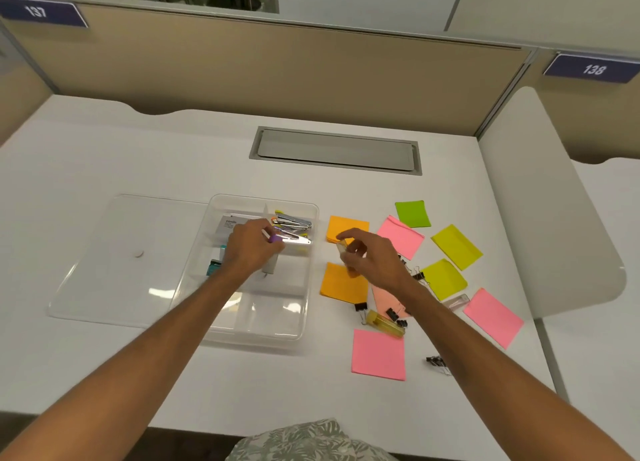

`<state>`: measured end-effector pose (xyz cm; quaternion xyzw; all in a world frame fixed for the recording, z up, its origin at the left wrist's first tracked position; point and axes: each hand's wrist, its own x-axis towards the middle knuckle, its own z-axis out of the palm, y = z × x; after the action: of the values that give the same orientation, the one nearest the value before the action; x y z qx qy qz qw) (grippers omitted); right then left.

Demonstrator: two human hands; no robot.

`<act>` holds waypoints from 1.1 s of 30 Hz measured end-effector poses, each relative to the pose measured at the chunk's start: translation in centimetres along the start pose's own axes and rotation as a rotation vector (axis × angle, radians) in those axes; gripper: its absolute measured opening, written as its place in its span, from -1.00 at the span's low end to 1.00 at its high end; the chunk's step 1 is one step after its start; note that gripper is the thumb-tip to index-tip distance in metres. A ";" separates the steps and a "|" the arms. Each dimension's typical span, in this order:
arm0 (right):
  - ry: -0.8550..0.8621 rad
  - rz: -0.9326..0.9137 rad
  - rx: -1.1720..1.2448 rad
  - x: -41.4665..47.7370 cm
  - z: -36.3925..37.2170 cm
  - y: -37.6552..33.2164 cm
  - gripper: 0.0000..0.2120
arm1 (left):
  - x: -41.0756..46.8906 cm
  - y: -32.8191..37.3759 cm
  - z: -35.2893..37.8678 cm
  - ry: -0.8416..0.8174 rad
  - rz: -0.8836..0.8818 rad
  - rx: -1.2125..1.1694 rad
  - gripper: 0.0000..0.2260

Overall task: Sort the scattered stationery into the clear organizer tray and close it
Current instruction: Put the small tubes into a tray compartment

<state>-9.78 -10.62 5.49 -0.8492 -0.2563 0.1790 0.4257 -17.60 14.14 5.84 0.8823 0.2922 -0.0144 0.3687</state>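
Head view: left hand [250, 246] inside tray [304, 325], fingers pinching purple stapler [277, 239] beside other staplers [292, 221]. Lid [114, 252] left of it. Right hand [369, 256] holds small clear box [341, 249]; sticky notes [379, 355], binder clips [391, 313] around and beneath it on desk [173, 155].

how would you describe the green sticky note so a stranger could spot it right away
Start at the clear organizer tray on the white desk and look right to the scattered sticky notes. The green sticky note lies farthest back, nearest the grey cable hatch. It is the only green one; its neighbours are pink, yellow and orange.
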 end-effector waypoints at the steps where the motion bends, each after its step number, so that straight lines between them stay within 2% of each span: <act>1: 0.033 0.024 0.047 0.5 0.6 -1.0 -0.73 | 0.1 -0.3 -0.2 -0.012 0.022 0.042 -0.81; 7: 0.104 0.151 0.140 2.7 5.1 -4.9 -0.73 | 0.1 -0.3 0.2 -0.117 0.182 0.305 -0.79; 14: 0.068 0.174 -0.091 3.8 9.4 -6.1 -0.74 | 0.3 -0.7 0.7 -0.227 0.297 0.482 -0.76; 20: 0.048 0.194 -0.228 4.3 11.3 -5.9 -0.80 | 0.7 -1.2 0.9 -0.299 0.317 0.557 -0.80; 24: 0.023 0.209 -0.293 4.6 12.3 -5.9 -0.78 | 0.5 -1.1 0.0 -0.236 0.350 0.593 -0.82; 27: 0.002 0.198 -0.320 4.8 13.0 -6.0 -0.76 | 0.9 -1.5 -1.0 -0.165 0.368 0.535 -0.81; 33: -0.066 0.189 -0.344 5.4 13.3 -5.7 -0.80 | 1.0 -1.7 -1.7 -0.143 0.370 0.511 -0.82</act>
<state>-14.03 3.87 2.05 -0.9233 -0.2162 0.1995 0.2469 -18.02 16.72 5.74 0.9812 0.0871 -0.0819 0.1513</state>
